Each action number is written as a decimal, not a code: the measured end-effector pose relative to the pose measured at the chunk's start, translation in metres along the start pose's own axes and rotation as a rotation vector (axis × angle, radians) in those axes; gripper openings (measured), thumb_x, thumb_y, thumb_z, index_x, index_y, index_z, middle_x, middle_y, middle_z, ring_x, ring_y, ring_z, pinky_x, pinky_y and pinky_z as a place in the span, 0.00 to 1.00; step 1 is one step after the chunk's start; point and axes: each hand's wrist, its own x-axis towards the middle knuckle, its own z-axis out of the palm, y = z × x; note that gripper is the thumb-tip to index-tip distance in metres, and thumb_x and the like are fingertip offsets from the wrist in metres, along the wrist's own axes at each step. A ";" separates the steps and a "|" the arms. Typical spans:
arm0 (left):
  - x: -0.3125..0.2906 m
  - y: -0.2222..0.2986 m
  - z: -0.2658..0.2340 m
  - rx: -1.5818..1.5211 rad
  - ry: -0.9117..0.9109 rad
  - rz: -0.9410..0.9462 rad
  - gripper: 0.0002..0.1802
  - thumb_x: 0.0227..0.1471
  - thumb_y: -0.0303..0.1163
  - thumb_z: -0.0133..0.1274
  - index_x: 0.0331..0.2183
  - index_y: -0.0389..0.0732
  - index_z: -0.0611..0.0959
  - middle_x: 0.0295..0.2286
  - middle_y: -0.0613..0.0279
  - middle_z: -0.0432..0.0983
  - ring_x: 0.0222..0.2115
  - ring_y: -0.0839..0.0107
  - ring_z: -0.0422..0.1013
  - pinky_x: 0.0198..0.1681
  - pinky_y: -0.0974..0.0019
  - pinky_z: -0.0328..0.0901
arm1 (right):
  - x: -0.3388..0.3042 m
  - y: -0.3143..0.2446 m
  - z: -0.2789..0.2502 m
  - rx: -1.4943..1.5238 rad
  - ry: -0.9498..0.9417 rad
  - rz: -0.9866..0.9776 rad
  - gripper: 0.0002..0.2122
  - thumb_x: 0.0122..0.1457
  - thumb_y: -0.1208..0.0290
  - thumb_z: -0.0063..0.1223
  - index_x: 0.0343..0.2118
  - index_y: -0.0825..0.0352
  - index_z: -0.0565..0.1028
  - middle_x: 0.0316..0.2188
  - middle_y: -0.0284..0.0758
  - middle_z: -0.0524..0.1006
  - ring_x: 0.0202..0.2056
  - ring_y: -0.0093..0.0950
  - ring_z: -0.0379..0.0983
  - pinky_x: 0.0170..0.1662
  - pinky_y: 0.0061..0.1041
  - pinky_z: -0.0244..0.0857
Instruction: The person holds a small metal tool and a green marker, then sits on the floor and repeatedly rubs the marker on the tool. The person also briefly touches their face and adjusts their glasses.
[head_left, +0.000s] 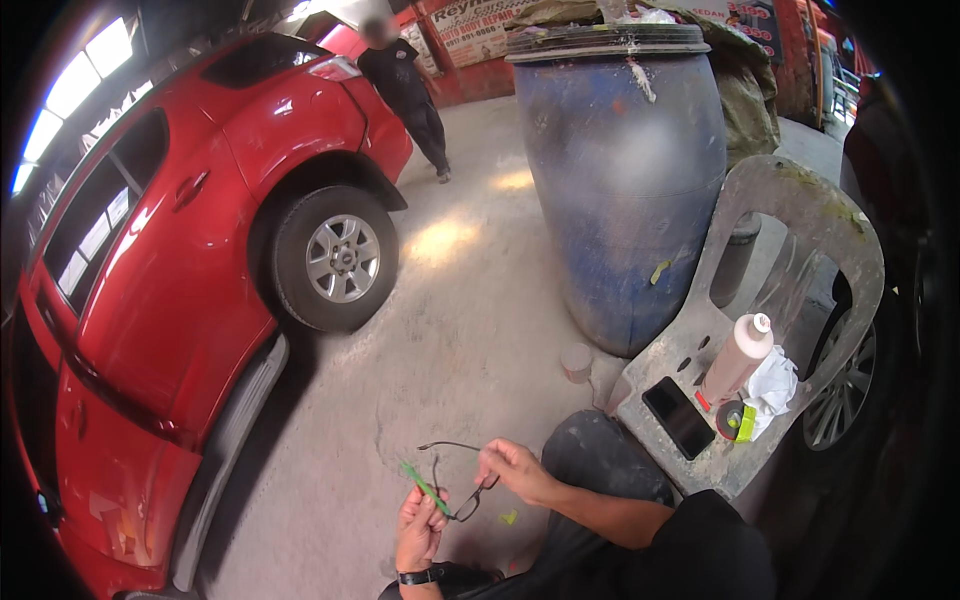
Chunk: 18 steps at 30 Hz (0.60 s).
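Low in the view, my left hand (418, 528) is closed around a slim green stick-like tool (427, 488), whose exact kind I cannot make out. A pair of dark-framed eyeglasses (468, 506) hangs between my two hands, its temple arms unfolded and pointing away from me. My right hand (513, 470) pinches the frame near its right side. The green tool lies close against the left side of the glasses; whether my left fingers also grip the frame is hard to see.
On the right, a dusty plastic chair (640, 410) bears a black phone (679, 417), a pale bottle (738, 357), a tape roll (730, 419) and crumpled white paper (772, 385). Behind it stands a blue drum (625, 190). A red car (190, 250) fills the left; a person (400, 85) stands beyond.
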 end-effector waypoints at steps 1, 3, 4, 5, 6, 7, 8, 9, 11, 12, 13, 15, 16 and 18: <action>-0.001 0.005 -0.002 0.012 0.015 0.014 0.06 0.65 0.27 0.49 0.42 0.37 0.74 0.37 0.56 0.76 0.18 0.86 0.52 0.21 0.80 0.50 | 0.002 -0.003 -0.003 -0.099 -0.052 0.001 0.11 0.71 0.63 0.46 0.39 0.68 0.72 0.31 0.33 0.76 0.35 0.23 0.76 0.41 0.26 0.72; -0.005 0.017 -0.004 0.062 0.017 0.040 0.07 0.64 0.29 0.50 0.42 0.36 0.74 0.36 0.57 0.76 0.18 0.86 0.52 0.21 0.80 0.50 | 0.004 -0.009 -0.007 -0.290 -0.151 0.011 0.12 0.70 0.64 0.48 0.39 0.69 0.75 0.31 0.33 0.77 0.33 0.20 0.76 0.37 0.22 0.71; -0.008 0.024 -0.003 0.087 0.026 0.051 0.07 0.64 0.29 0.50 0.42 0.36 0.74 0.36 0.57 0.75 0.18 0.86 0.51 0.21 0.80 0.49 | 0.005 -0.014 -0.007 -0.383 -0.151 0.020 0.12 0.70 0.64 0.49 0.38 0.70 0.76 0.30 0.33 0.77 0.31 0.20 0.76 0.36 0.22 0.71; -0.010 0.027 -0.005 0.105 0.037 0.061 0.08 0.64 0.29 0.51 0.42 0.36 0.74 0.36 0.57 0.75 0.17 0.86 0.51 0.20 0.80 0.49 | 0.002 -0.022 -0.006 -0.481 -0.153 0.033 0.13 0.69 0.64 0.49 0.38 0.71 0.76 0.30 0.32 0.77 0.30 0.20 0.75 0.34 0.22 0.71; -0.012 0.030 -0.008 0.107 0.019 0.081 0.08 0.64 0.30 0.51 0.42 0.36 0.74 0.37 0.58 0.75 0.17 0.86 0.51 0.21 0.80 0.49 | 0.001 -0.026 -0.005 -0.578 -0.154 0.046 0.13 0.69 0.64 0.50 0.37 0.71 0.76 0.30 0.32 0.77 0.29 0.19 0.75 0.33 0.21 0.72; -0.012 0.032 -0.008 0.104 0.010 0.108 0.08 0.64 0.30 0.51 0.42 0.36 0.74 0.37 0.58 0.75 0.18 0.86 0.51 0.21 0.79 0.49 | 0.000 -0.024 -0.003 -0.471 -0.118 0.034 0.13 0.69 0.63 0.50 0.37 0.71 0.76 0.30 0.32 0.77 0.29 0.20 0.76 0.31 0.21 0.72; -0.013 0.032 -0.004 0.092 -0.001 0.133 0.08 0.64 0.30 0.51 0.42 0.36 0.74 0.37 0.58 0.75 0.18 0.86 0.51 0.21 0.79 0.49 | -0.001 -0.022 0.001 -0.372 -0.080 0.027 0.14 0.69 0.63 0.49 0.37 0.72 0.76 0.29 0.32 0.77 0.29 0.21 0.76 0.30 0.21 0.72; -0.013 0.033 0.000 0.080 -0.010 0.159 0.08 0.64 0.30 0.51 0.42 0.37 0.74 0.38 0.58 0.75 0.18 0.86 0.51 0.21 0.79 0.50 | -0.001 -0.020 0.004 -0.272 -0.042 0.018 0.14 0.69 0.62 0.49 0.37 0.72 0.76 0.29 0.32 0.76 0.28 0.21 0.76 0.28 0.21 0.72; -0.013 0.033 0.007 0.078 0.010 0.203 0.08 0.65 0.31 0.51 0.43 0.37 0.75 0.37 0.60 0.75 0.18 0.85 0.52 0.22 0.78 0.51 | -0.001 -0.022 0.012 -0.198 0.018 -0.017 0.14 0.69 0.63 0.49 0.37 0.72 0.75 0.28 0.31 0.76 0.28 0.21 0.76 0.29 0.20 0.73; -0.015 0.033 0.010 0.073 0.019 0.232 0.09 0.65 0.31 0.50 0.43 0.37 0.75 0.37 0.60 0.75 0.18 0.85 0.52 0.22 0.78 0.51 | -0.001 -0.023 0.017 -0.160 0.046 -0.033 0.14 0.69 0.63 0.49 0.37 0.72 0.75 0.28 0.31 0.76 0.28 0.21 0.76 0.30 0.20 0.73; -0.016 0.035 0.014 0.070 0.027 0.261 0.09 0.65 0.31 0.50 0.43 0.37 0.75 0.37 0.60 0.75 0.19 0.85 0.53 0.22 0.78 0.51 | 0.000 -0.025 0.023 -0.157 0.048 -0.060 0.14 0.69 0.64 0.48 0.38 0.72 0.75 0.28 0.31 0.75 0.28 0.21 0.76 0.30 0.20 0.73; -0.020 0.041 0.021 0.079 0.066 0.309 0.08 0.65 0.31 0.50 0.43 0.37 0.75 0.38 0.60 0.75 0.19 0.86 0.53 0.22 0.78 0.51 | -0.003 -0.035 0.033 -0.162 0.048 -0.098 0.13 0.69 0.65 0.48 0.38 0.73 0.75 0.28 0.31 0.75 0.27 0.21 0.76 0.29 0.20 0.72; -0.023 0.047 0.025 0.083 0.091 0.333 0.08 0.65 0.31 0.50 0.43 0.38 0.75 0.39 0.60 0.75 0.19 0.86 0.53 0.22 0.79 0.51 | -0.004 -0.046 0.039 -0.194 0.048 -0.138 0.12 0.69 0.66 0.48 0.38 0.73 0.75 0.29 0.31 0.75 0.27 0.20 0.76 0.29 0.19 0.72; -0.024 0.060 0.038 0.098 0.085 0.402 0.09 0.65 0.32 0.51 0.44 0.38 0.74 0.41 0.60 0.74 0.19 0.87 0.52 0.21 0.80 0.50 | -0.008 -0.077 0.049 -0.264 0.061 -0.199 0.11 0.69 0.68 0.49 0.38 0.73 0.75 0.30 0.31 0.75 0.27 0.19 0.76 0.29 0.19 0.72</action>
